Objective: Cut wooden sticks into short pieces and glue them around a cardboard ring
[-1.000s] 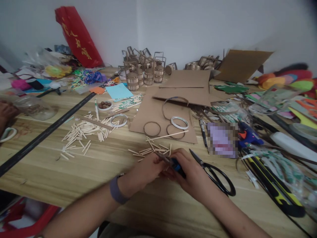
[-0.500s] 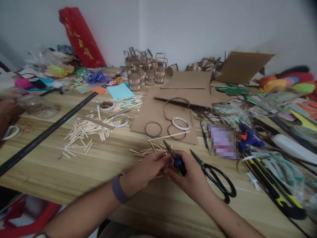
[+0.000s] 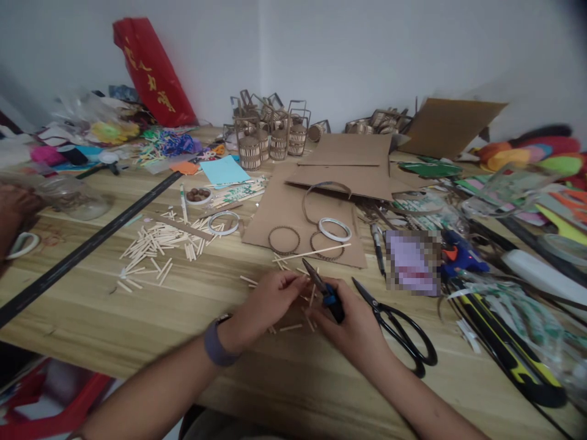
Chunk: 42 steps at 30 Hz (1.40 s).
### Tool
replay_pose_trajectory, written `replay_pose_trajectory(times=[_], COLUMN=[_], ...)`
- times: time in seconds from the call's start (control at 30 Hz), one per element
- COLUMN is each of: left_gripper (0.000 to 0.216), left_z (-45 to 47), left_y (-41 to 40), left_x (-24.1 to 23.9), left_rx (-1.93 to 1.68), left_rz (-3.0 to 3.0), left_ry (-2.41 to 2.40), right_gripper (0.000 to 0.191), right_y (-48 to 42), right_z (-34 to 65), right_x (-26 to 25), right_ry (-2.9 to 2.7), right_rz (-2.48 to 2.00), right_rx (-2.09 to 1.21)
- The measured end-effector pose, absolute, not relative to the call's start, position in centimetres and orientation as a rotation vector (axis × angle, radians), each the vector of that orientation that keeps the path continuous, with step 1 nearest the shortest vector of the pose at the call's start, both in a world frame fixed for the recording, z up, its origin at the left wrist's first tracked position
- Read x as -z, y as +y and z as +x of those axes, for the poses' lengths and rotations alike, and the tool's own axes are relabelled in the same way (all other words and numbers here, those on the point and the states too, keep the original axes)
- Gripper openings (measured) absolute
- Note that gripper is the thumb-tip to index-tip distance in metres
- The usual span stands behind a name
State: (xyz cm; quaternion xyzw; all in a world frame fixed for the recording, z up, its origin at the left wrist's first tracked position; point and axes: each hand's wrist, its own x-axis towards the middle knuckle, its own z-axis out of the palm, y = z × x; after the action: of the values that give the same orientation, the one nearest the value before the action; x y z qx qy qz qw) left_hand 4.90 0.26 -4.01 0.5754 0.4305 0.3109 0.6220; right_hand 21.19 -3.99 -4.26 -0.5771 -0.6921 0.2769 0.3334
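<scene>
My right hand point(image 3: 351, 311) is wrapped round a pair of pliers point(image 3: 329, 294) with blue and black grips, the dark jaws pointing up and to the left. Close beside the jaws, my left hand point(image 3: 275, 296) is closed in a pinch; whatever lies between its fingertips is too small to make out. Short pieces of wooden stick point(image 3: 291, 328) lie on the table under and between my hands, and a longer thin stick point(image 3: 316, 252) lies just beyond them. Black-handled scissors point(image 3: 398, 330) rest to the right of my right hand.
A pile of cut sticks point(image 3: 156, 241) lies left. Cardboard sheets point(image 3: 270, 214) bear brown rings point(image 3: 284, 239) and a white tape roll point(image 3: 334, 229). Small striped baskets point(image 3: 250, 153) stand behind. A glue gun point(image 3: 463, 253) and box cutter point(image 3: 509, 348) lie right. Another person's hand point(image 3: 16, 205) is far left.
My left hand has shifted slightly left, away from my right hand, and more short stick pieces show between them. The pliers have stayed almost in place.
</scene>
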Motion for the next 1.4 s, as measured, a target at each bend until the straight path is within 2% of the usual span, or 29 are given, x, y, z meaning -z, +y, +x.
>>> replay_pose_trajectory(times=[0.1,0.2,0.3,0.43,0.53,0.63,0.93,1.17,1.4], left_gripper=[0.032,0.029,0.024,0.025,0.026,0.023,0.027,0.041,0.04], left_z=[4.3,3.8,3.6,3.4,3.1,2.8,2.3,3.1,3.1], left_y=[0.7,1.0,1.3,1.5,1.5,1.7,2.0,1.3,1.4], left_x=[3.3,2.8,2.8,3.0,3.2,3.3,2.8,2.5,2.6], left_rx=[-0.747,-0.782,-0.797,-0.776,-0.778,-0.845,-0.892,-0.568,-0.536], left_rz=[1.657,1.987,2.165,2.111,2.103,2.102,2.168,1.815,1.515], left_ry=[1.153,1.296,1.368,1.407,1.416,1.425,1.516,1.225,1.071], right_gripper=[0.033,0.023,0.02,0.023,0.028,0.035,0.036,0.029,0.027], right_y=[-3.7,-3.2,-1.9,1.1,3.5,5.2,5.3,3.6,2.8], right_z=[21.5,22.0,22.7,23.3,23.3,23.3,25.0,25.5,25.4], right_x=[4.5,4.5,4.0,3.0,2.6,3.0,2.3,0.7,-0.1], right_ry=[-1.832,-1.872,-1.953,-2.224,-2.337,-2.417,-2.583,-2.589,-2.649], right_rz=[-1.416,-1.364,-1.476,-1.707,-1.681,-1.641,-1.441,-1.239,-1.176], right_rx=[-0.632,-0.498,-0.36,-0.008,0.098,0.143,0.164,0.197,0.281])
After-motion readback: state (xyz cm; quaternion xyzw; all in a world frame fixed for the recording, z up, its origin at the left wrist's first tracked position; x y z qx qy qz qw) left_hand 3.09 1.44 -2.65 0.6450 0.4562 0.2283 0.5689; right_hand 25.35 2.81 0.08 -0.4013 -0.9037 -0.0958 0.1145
